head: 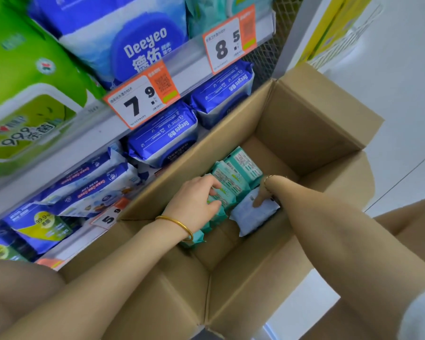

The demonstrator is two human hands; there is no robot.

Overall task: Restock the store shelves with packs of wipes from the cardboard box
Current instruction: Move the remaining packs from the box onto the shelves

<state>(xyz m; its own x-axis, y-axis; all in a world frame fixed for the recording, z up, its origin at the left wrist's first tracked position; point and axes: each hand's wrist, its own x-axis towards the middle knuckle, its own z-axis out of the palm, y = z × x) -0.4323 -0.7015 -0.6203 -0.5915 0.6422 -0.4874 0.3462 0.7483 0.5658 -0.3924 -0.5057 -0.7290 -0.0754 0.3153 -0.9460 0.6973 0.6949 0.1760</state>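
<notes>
While your L hand [196,200] sits low in the cardboard box [304,123], its fingers curl over the top of the teal packs [238,173] w/ the thumb on the near side, so it grips the near part of that row. Those packs stand on edge in a row along the box btm, toward the shelf-side wall. Your R hand [261,192] reaches in beside them. One fingertip touches the white pack [250,217], which lies tilted just right of the teal row. The rest of that hand is hidden behind the wrist, so can't tell if it's gripping or only touching. Box flaps stand open, and past the row's far end the box btm is bare cardboard. The shelf-side wall runs close along the shelf front, just below the blue packs [162,136] and price tags [140,101]. Pale floor [402,94] lies to the right of the box.
</notes>
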